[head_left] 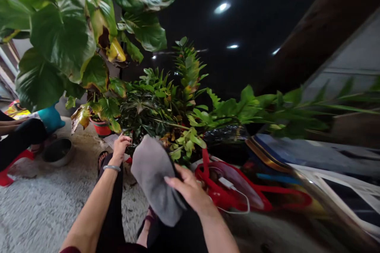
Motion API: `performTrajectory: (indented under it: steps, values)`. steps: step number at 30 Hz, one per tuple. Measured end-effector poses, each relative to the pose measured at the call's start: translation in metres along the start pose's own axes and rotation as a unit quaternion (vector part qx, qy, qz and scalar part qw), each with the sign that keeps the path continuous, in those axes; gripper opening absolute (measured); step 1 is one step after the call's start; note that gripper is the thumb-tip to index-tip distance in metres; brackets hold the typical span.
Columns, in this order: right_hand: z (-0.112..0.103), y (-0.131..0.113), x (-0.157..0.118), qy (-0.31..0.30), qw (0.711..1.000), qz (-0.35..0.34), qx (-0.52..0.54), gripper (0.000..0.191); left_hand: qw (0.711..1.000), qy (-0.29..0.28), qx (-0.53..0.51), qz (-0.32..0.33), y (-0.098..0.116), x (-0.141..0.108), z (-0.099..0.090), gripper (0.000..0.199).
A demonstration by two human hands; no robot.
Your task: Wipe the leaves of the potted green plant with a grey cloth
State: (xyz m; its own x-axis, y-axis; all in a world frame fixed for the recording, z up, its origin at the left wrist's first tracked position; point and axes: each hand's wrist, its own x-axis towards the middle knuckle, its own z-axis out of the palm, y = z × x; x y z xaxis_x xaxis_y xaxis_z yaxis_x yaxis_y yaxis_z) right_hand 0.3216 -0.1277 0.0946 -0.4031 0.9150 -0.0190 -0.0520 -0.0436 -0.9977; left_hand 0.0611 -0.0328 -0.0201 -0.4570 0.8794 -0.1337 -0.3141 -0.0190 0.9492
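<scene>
My right hand (190, 185) grips a grey piece of soft cloth (154, 178) by its right side, thumb on top and fingers behind. The cloth is rounded at its upper end and has a dark edge; I cannot tell what article it is. To the left of it, apart from the cloth, is my left hand (120, 150), with a bracelet (111, 168) on its wrist. Its thumb and fingertips are pinched together, and whatever may be between them is too small to make out. Both hands are above my lap and dark trousers (108, 213).
Leafy potted plants (160, 99) stand close in front, one in a red pot (101, 127). On the right lies a red bag (234, 189) with a white charger and cable (227, 183). At left, another person's leg (23, 138) is near a metal bowl (57, 151) on the concrete floor (44, 213).
</scene>
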Motion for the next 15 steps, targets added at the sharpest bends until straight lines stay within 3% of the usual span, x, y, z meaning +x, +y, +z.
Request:
performTrajectory:
  steps: [3, 5, 7, 9, 11, 13, 15]
  values:
    - [0.003, -0.03, 0.039, 0.113, 0.989, -0.02, 0.099, 0.039, 1.0, 0.001, -0.01, -0.002, 0.002, 0.011, -0.006, 0.022]
    - [0.014, -0.022, 0.059, 0.193, 0.96, 0.042, 0.197, 0.034, 0.999, 0.017, -0.044, -0.005, 0.002, 0.017, -0.011, 0.031]
    - [0.032, 0.0, 0.066, 0.236, 0.927, 0.131, 0.262, 0.023, 0.994, 0.041, -0.098, 0.002, 0.002, 0.023, -0.017, 0.041]
    - [0.049, 0.022, 0.061, 0.251, 0.909, 0.184, 0.276, 0.018, 0.988, 0.043, -0.148, 0.008, 0.004, 0.031, -0.02, 0.049]
    - [0.059, 0.027, 0.054, 0.241, 0.917, 0.192, 0.253, 0.021, 0.985, 0.014, -0.173, 0.0, 0.006, 0.039, -0.021, 0.052]
    - [0.059, 0.01, 0.054, 0.201, 0.941, 0.164, 0.219, 0.029, 0.983, -0.012, -0.18, -0.02, 0.008, 0.046, -0.018, 0.049]
    - [0.053, -0.021, 0.07, 0.165, 0.965, 0.089, 0.184, 0.04, 0.984, -0.03, -0.175, -0.037, 0.009, 0.05, -0.015, 0.048]
